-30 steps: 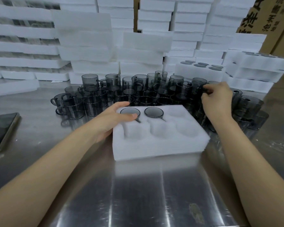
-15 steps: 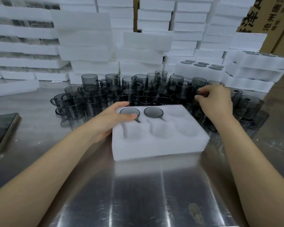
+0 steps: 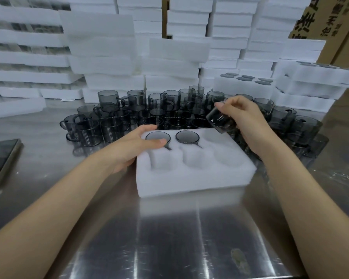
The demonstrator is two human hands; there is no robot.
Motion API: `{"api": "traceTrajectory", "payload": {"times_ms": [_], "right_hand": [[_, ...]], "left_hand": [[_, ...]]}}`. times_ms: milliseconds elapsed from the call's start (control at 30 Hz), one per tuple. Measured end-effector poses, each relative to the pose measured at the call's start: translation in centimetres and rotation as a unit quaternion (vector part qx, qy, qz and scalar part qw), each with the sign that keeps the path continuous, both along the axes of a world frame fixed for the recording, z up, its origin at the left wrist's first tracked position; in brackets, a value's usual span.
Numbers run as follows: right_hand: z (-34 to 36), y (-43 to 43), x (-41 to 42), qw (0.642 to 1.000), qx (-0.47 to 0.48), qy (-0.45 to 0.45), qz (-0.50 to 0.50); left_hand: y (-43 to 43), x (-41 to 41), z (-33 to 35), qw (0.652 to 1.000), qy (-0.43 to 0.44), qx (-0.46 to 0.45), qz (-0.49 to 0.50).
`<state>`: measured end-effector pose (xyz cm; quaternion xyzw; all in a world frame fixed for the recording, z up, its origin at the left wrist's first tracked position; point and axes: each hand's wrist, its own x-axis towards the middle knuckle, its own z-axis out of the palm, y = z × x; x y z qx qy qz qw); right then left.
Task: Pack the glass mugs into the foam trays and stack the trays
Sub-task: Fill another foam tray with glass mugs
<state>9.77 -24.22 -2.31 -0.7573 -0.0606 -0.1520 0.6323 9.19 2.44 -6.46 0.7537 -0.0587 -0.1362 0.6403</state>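
At the far left of my view a dark phone point(image 3: 0, 160) lies flat on the steel bench point(image 3: 169, 238). Beyond it the loose mugs point(image 3: 109, 125) stand crowded together, some stacked. My left hand point(image 3: 137, 143) lies on the far-left corner of the foam tray point(image 3: 189, 178); its grip is slack, with the fingers laid out flat and the thumb resting on the first packed mug point(image 3: 157, 137), so it steadies the tray and holds nothing. A second packed mug point(image 3: 186, 136) sits in the pocket beside it, and the other 4 of the 6 pockets are empty. Over the empty far-right pocket my right hand point(image 3: 244, 119) carries the held mug point(image 3: 220, 120), tilted, with its grip curled round the glass body. Past it on the right, filled trays point(image 3: 246, 83) are stacked. I judge the glass thin, smooth and quick to chip against its neighbours, so I would hold it round the body, not by the handle, and lower it straight. The foam looks light and soft, likely to slide on steel unless pinned.
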Motion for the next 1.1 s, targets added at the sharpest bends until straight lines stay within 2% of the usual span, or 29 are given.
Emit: {"api": "traceTrajectory", "payload": {"times_ms": [100, 200, 233, 367, 533, 667, 767, 867, 1100], "right_hand": [[-0.3, -0.4, 0.0, 0.996, -0.083, -0.018, 0.037], [-0.8, -0.4, -0.1, 0.965, -0.255, -0.01, 0.064], [-0.9, -0.3, -0.1, 0.955, -0.285, -0.012, 0.077], [-1.1, -0.1, -0.3, 0.938, -0.317, -0.029, 0.14], [-0.7, -0.5, -0.7, 0.927, -0.314, -0.045, 0.201], [-0.2, -1.1, -0.8, 0.92, -0.315, 0.002, 0.233], [-0.3, -1.0, -0.7, 0.946, -0.266, 0.033, 0.18], [-0.8, -0.7, -0.1, 0.953, -0.287, 0.01, 0.092], [-1.6, -1.3, 0.7, 0.875, -0.452, 0.107, 0.138]], "left_hand": [[0.0, 0.0, 0.0, 1.0, -0.002, 0.006, 0.0], [-0.1, -0.1, 0.1, 1.0, -0.007, 0.009, 0.003], [-0.2, -0.2, 0.1, 1.0, -0.007, 0.011, 0.004], [-0.2, -0.3, 0.3, 1.0, -0.005, 0.017, 0.002], [-0.2, -0.4, 0.3, 1.0, -0.007, 0.023, 0.001], [-0.2, -0.4, 0.3, 1.0, -0.003, 0.029, 0.001], [-0.2, -0.5, 0.3, 1.0, -0.002, 0.028, -0.001], [-0.3, -0.5, 0.3, 1.0, -0.008, 0.021, 0.001], [-0.3, -0.4, 0.0, 1.0, -0.013, 0.001, 0.008]]}}
